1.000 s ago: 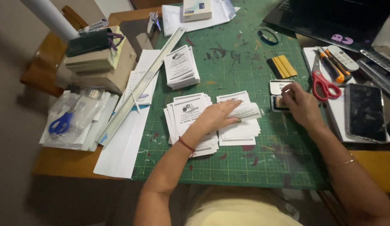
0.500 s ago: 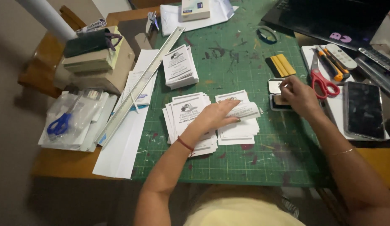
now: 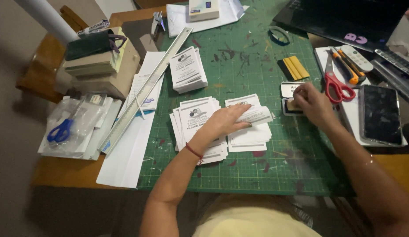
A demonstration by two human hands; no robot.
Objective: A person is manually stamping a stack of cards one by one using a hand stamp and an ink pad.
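— Hands?
— My left hand (image 3: pixel 226 120) lies flat, fingers spread, pinning a curled card (image 3: pixel 256 115) on the card stacks (image 3: pixel 246 136). My right hand (image 3: pixel 311 103) is pinched on something at the small open ink pad (image 3: pixel 292 97); what, I can't tell.
— Advice?
— Press straight down, keep the stack square.
— Surroundings?
— Green cutting mat (image 3: pixel 257 171) on a wooden desk (image 3: pixel 64 173); red scissors (image 3: pixel 334 81) and phone (image 3: pixel 380 114) right, ruler (image 3: pixel 145 90) left.

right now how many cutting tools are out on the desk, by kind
scissors: 2, a red pair by the right hand and a blue pair in a clear bag
orange utility knives: 2
total: 4
The left hand rests on the card stacks.
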